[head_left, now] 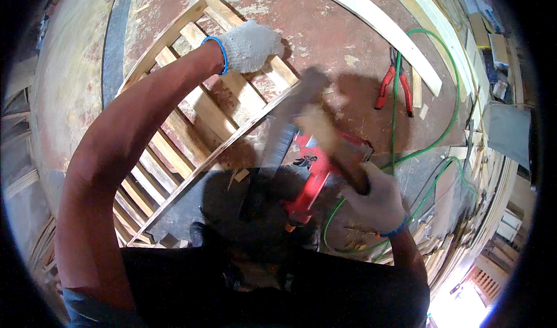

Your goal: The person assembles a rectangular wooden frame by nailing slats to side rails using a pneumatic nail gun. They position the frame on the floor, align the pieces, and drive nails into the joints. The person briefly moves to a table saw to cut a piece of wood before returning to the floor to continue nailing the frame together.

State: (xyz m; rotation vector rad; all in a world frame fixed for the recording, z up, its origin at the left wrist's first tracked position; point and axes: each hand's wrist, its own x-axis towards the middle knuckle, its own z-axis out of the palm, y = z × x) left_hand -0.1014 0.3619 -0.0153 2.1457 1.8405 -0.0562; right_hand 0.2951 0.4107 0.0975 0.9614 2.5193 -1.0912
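Note:
A slatted wooden frame [200,168] lies slantwise on the floor to the left. My left hand [250,46], in a pale knit glove with a blue cuff, is closed on a slat near its far right corner. In my right hand [376,203], gloved too, is a hammer [336,145] with a wooden handle. Motion smears the hammer, and its dark head hangs just right of the frame's long side rail. Below the hammer a red and black nail gun [315,180] rests on the floor, partly hidden by it.
Red-handled pliers [384,90] lie on the floor at the right, beside a looping green hose [447,132]. A long white board [371,23] stretches across the far right. Stacked wood strips [473,194] line the right side. Small wood scraps lie about.

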